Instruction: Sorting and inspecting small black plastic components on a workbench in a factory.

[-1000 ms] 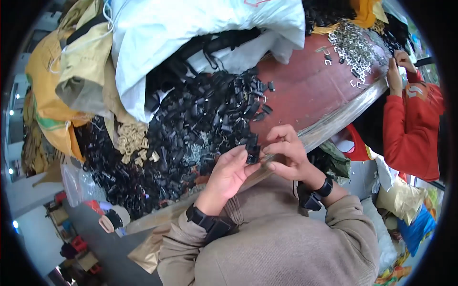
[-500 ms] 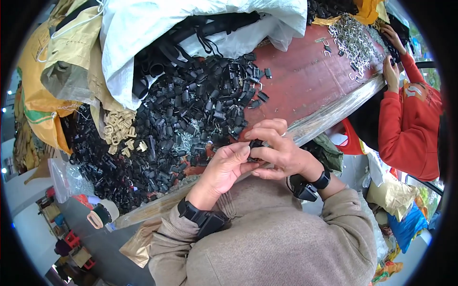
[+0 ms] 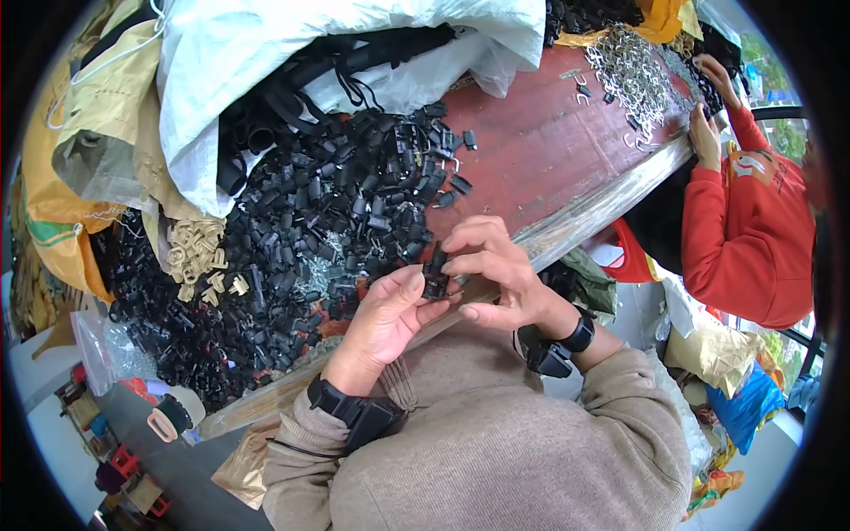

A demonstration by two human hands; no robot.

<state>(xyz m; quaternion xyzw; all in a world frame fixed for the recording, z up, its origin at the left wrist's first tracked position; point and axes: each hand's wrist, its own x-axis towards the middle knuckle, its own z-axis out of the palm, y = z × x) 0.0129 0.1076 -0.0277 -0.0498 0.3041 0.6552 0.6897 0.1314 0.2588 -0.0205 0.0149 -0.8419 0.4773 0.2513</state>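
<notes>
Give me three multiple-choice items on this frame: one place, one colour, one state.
1. Where does the heap of small black plastic clips lie?
A. on the red-brown tabletop
B. on the floor
C. in a blue crate

2. What colour is the co-worker's sleeve?
A. green
B. red
C. white

3. How is the black clip held?
A. lying loose on the table
B. in the left hand alone
C. between both hands

Answers: 1 A, the heap spreads over the tabletop. 2 B, the sleeve at the right rim is red. 3 C, left hand and right hand both pinch it.
</notes>
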